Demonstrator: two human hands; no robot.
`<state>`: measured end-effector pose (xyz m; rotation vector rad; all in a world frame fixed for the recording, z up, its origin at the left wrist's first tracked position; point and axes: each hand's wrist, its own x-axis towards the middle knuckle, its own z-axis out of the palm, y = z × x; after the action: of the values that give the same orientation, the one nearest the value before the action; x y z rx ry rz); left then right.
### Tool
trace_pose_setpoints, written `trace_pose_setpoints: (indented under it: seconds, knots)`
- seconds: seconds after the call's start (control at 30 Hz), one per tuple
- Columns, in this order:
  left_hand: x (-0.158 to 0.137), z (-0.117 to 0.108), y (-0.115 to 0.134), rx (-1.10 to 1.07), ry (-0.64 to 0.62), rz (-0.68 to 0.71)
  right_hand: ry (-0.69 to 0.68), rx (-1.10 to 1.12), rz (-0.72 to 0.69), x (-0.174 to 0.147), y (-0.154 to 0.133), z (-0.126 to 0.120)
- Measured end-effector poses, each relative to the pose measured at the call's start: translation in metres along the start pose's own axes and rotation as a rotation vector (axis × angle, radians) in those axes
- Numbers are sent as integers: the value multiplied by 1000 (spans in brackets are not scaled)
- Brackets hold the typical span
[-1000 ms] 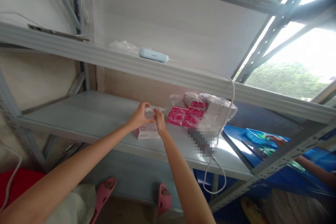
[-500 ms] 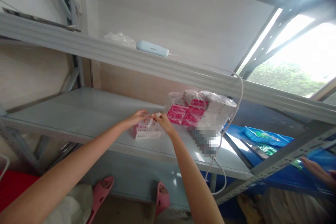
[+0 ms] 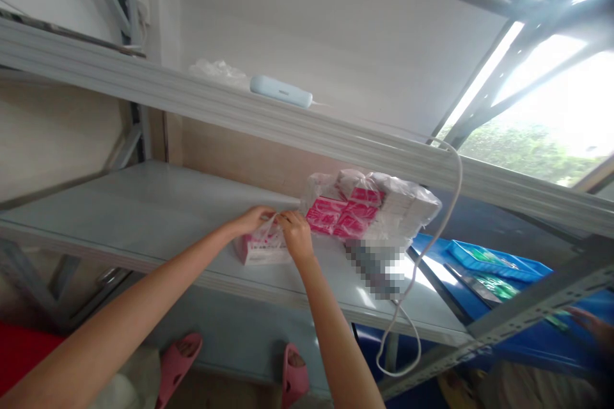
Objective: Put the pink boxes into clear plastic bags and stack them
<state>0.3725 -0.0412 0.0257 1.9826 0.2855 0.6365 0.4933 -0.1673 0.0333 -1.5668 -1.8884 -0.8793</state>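
Observation:
A clear plastic bag (image 3: 263,233) covers a pink-and-white box (image 3: 266,254) near the front of the grey shelf. At the top left of this bag, my left hand (image 3: 256,218) has its fingers bent against the plastic. My right hand (image 3: 295,231) pinches the gathered bag top from the right, close to my left fingertips. Its back hides the box's right end. Just behind my right hand lie clear bags of pink boxes (image 3: 343,216), with bagged pale boxes (image 3: 400,204) to their right.
A blurred-out item (image 3: 374,268) lies right of my hands, and a white cable (image 3: 444,223) hangs over the shelf edge. Above, a shelf beam (image 3: 215,102) carries a light-blue device (image 3: 281,91). At right, another person's hand (image 3: 592,326) is near blue trays (image 3: 499,262).
My hands have stayed at the bag's top; my right hand has turned and lowered slightly, its back now facing me. The view has shifted a little.

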Motion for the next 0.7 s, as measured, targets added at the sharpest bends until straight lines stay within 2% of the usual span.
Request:
trace_pose_setpoints:
  seconds: [0.07, 0.17, 0.23, 0.3, 0.4, 0.5, 0.6, 0.67, 0.7]
  knots:
    - [1, -3, 4, 126, 73, 22, 57, 8, 51, -2, -4, -1]
    - [0, -15, 4, 276, 322, 126, 173, 9, 215, -13, -17, -11]
    - [-2, -26, -3, 352, 430, 136, 217, 5, 321, -29, -30, -18]
    - [-2, -36, -15, 396, 432, 54, 209, 13, 350, -50, -46, -21]
    - [-3, -42, -39, 417, 356, -66, 144, 30, 314, -80, -66, -18]
    - [-5, -39, -55, 363, 318, -68, 105, 65, 320, -96, -77, -15]
    - [-11, -35, -56, 267, 290, -51, 23, 196, 289, -94, -75, -22]
    - [-23, -33, -51, 226, 377, -35, -42, 353, 280, -86, -65, -29]
    - [-33, -32, -48, 221, 482, -24, -54, 454, 302, -80, -56, -30]
